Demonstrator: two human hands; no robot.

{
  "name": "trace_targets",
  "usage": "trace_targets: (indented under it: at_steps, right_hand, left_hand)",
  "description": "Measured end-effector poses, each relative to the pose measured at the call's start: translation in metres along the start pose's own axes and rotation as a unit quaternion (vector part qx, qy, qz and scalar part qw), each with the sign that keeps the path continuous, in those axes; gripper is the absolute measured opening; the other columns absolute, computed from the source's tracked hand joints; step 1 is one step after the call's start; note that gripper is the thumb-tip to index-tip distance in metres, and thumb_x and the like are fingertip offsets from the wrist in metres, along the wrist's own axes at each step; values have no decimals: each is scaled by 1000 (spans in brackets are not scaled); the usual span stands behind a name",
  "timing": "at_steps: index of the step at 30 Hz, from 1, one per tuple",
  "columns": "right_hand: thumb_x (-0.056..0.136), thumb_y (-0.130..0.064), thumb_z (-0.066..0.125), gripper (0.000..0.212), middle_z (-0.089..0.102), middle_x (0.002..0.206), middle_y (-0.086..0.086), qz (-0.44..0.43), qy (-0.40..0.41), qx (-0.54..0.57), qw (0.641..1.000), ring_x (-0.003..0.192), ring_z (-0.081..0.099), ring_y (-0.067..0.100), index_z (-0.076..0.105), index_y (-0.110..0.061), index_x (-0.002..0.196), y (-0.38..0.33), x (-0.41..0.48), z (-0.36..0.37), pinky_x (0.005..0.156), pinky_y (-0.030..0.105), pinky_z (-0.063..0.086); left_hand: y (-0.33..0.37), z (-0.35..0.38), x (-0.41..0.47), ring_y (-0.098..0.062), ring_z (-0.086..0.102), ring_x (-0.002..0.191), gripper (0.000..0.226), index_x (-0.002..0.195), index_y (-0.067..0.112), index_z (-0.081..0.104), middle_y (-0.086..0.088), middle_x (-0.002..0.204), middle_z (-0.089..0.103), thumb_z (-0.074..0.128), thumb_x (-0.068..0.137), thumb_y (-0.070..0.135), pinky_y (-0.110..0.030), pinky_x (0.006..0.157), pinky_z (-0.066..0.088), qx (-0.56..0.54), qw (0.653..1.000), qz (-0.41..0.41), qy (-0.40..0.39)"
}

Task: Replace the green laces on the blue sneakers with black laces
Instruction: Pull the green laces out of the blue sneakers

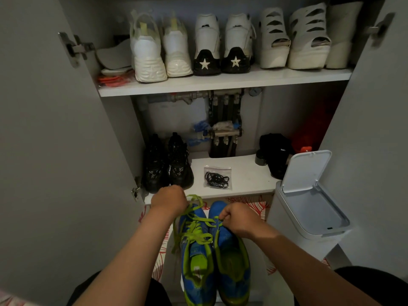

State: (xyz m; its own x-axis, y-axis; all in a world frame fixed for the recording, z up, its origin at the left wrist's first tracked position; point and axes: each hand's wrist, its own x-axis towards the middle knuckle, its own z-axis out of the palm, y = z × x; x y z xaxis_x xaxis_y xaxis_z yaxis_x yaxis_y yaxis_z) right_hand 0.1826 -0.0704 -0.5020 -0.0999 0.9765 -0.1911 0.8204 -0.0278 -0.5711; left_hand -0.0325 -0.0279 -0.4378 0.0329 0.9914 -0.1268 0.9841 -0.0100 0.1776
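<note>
Two blue sneakers with green trim stand side by side on the floor, the left sneaker [196, 259] and the right sneaker [231, 261], toes toward the cabinet. Loose green laces [194, 230] lie across the left sneaker, partly pulled out. My left hand [169, 200] pinches a green lace near the left toe. My right hand [239, 219] pinches the lace's other stretch over the right sneaker's front. A clear bag of black laces [218, 178] lies on the lower shelf just beyond.
A black pair of shoes [167, 164] stands on the lower shelf [249, 173] at left. An open-lidded white bin [309, 204] sits right of the sneakers. White shoes fill the upper shelf [220, 83]. Both cabinet doors stand open at the sides.
</note>
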Motion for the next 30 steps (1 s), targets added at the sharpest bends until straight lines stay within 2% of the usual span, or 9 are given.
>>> trace_targets:
  at_steps: [3,7,9,12,15,19,23,27,30]
  right_hand:
    - [86,-16,65,26,71,113,-7,-16,-6,-82,997,103,66,15,75,-26,107,-5,-1,2,87,23,49]
    - [87,-17,64,23,67,116,-1,-15,-2,-143,990,106,63,21,72,-28,105,-6,-3,5,86,27,48]
    - [87,-21,64,16,67,112,3,-18,2,-167,986,103,64,24,70,-24,101,-7,-3,8,80,28,47]
    - [89,-25,61,16,66,109,8,-20,8,-189,982,101,63,27,67,-17,102,-8,-3,10,71,27,39]
    - [91,-24,58,13,67,107,5,-22,9,-173,985,99,64,25,66,-19,100,-7,-3,10,68,25,35]
    - [87,-15,56,15,69,106,4,47,71,-97,992,101,66,25,66,-18,97,-4,-5,1,76,28,48]
    - [85,-20,61,18,70,109,6,121,102,-96,983,99,67,26,69,-17,100,9,-4,-15,80,30,52]
    - [82,-14,64,41,56,126,2,45,43,-88,994,113,61,23,65,-26,121,5,-3,-14,92,27,47]
    - [78,-18,65,46,59,123,0,-13,-9,-104,994,112,61,22,67,-32,122,-2,-4,-7,92,29,50]
  left_hand:
    - [3,13,-4,-29,40,130,44,136,22,53,-9,137,49,55,93,26,-42,102,41,61,997,46,-31]
    - [25,25,-17,-22,61,105,12,97,26,68,-1,108,67,58,90,27,-36,90,51,-96,978,172,-75]
    - [35,35,-25,-19,64,95,12,89,26,65,2,98,69,60,88,36,-31,82,52,-112,967,198,-112]
    - [40,49,-31,-18,60,96,25,93,26,59,0,103,65,64,81,48,-32,83,51,-93,964,203,-144]
    - [40,55,-30,-20,59,98,37,105,24,55,-2,108,60,67,74,40,-37,85,53,-99,965,188,-152]
    - [39,56,-27,-17,57,97,43,110,28,51,2,109,58,67,72,36,-35,84,52,-95,964,164,-188]
    - [40,59,-23,-19,54,112,57,128,32,51,2,124,55,65,74,43,-33,91,48,-68,966,169,-182]
    - [43,61,-21,-20,44,120,42,118,30,62,-2,119,59,63,82,50,-35,96,43,-31,970,210,-118]
    - [46,61,-19,-23,46,116,33,108,25,66,-5,114,61,64,84,46,-36,97,41,-19,970,226,-92]
